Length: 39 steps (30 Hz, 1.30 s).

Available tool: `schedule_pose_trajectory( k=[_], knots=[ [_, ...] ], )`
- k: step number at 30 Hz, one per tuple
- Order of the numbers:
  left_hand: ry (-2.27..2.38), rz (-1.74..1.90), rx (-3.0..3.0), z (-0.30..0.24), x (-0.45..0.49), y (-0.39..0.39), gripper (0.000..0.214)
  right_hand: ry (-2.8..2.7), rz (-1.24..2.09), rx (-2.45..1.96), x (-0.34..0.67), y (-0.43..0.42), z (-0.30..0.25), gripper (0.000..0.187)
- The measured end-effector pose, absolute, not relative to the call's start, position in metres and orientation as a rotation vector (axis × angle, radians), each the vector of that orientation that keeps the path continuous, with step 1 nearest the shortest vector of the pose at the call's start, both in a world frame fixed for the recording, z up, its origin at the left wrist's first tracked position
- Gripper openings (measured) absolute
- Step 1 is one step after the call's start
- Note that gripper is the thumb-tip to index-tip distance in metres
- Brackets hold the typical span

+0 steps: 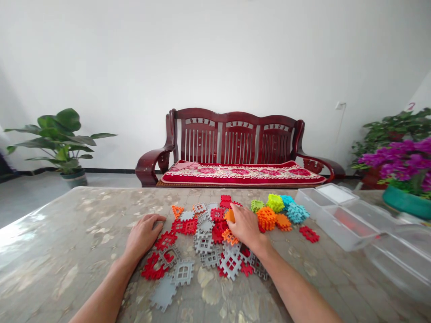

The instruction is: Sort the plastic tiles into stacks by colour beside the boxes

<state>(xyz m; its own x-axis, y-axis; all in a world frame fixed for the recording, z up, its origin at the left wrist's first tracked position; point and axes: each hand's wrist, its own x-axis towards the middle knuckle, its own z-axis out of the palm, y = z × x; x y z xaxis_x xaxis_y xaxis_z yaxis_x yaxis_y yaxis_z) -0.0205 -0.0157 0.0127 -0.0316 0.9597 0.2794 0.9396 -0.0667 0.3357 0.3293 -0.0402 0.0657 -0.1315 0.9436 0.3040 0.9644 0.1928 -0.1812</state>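
Orange tile (229,216): at right grip (245,226) fingertips, cannot tell if grasped | Left grip (144,235): slack, beside red tile (165,241)

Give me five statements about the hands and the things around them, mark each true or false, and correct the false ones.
1. The left hand rests on the tabletop. True.
2. The right hand has its fingers at a blue piece. False: they are at an orange piece.
3. The blue pieces lie right of the lime-green pieces. True.
4. The wooden bench has a bare seat. False: a red patterned cover lies on it.
5. A see-through container stands right of the blue pieces. True.
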Motion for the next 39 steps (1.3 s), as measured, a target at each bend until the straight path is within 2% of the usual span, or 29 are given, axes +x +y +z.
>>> schedule_pose_trajectory(
  k=[7, 12, 20, 30, 36, 39],
  knots=[
    [2.065, 0.719, 2.192, 0.007, -0.028, -0.010, 0.041, -1.675, -0.040, -1.702, 0.388, -0.055, 0.081, 0.050],
    [2.054, 0.718, 2.198, 0.006, -0.030, -0.008, 0.040, -1.467, -0.086, -1.939, 0.461, -0.060, 0.091, 0.049],
    [2.065, 0.697, 2.190, 0.003, -0.031, -0.008, 0.041, -1.573, -0.182, -2.289, 0.489, -0.068, 0.075, 0.041],
    [2.068, 0.710, 2.207, 0.002, -0.032, -0.006, 0.041, -1.640, -0.222, -2.290, 0.490, -0.067, 0.052, 0.046],
    [2.063, 0.743, 2.231, 0.002, -0.031, -0.008, 0.040, -1.705, -0.241, -2.273, 0.490, -0.072, 0.052, 0.030],
    [2.067, 0.737, 2.224, 0.004, -0.029, -0.009, 0.040, -1.693, -0.366, -2.141, 0.490, -0.075, 0.055, 0.027]
  ],
)
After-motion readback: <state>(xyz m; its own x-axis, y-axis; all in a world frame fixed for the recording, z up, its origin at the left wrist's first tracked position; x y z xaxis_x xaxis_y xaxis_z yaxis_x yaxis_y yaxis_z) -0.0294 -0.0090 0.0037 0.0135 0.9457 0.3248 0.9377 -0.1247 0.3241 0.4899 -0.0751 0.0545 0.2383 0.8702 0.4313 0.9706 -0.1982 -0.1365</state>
